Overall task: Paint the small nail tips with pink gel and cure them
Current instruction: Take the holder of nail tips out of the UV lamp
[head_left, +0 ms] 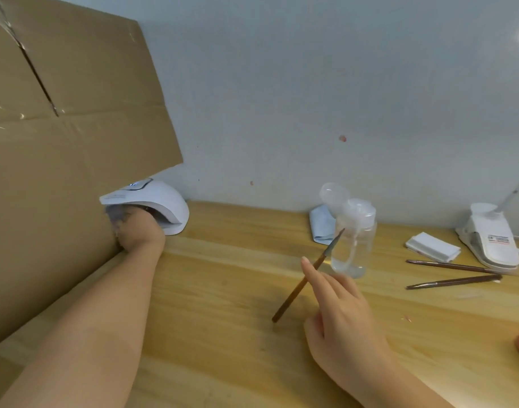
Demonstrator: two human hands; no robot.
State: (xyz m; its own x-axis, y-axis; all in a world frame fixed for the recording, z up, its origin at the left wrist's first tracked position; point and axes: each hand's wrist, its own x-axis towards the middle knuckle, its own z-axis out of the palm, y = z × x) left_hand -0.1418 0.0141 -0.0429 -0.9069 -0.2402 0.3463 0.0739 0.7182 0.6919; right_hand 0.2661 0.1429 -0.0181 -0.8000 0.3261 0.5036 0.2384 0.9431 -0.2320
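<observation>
My left hand reaches into the mouth of the white curing lamp at the back left of the table. Its fingers are hidden inside, so whatever they hold cannot be seen. The lamp's top shows a small lit display. My right hand hovers over the middle of the table and holds a thin brown brush between its fingers, bristle end tilted up and away. No nail tips or pink gel are visible.
A large cardboard sheet leans at the left, over the lamp. A clear pump bottle stands behind the brush. At right lie two brown brushes, a white pad, a white clip lamp base and a blue cloth.
</observation>
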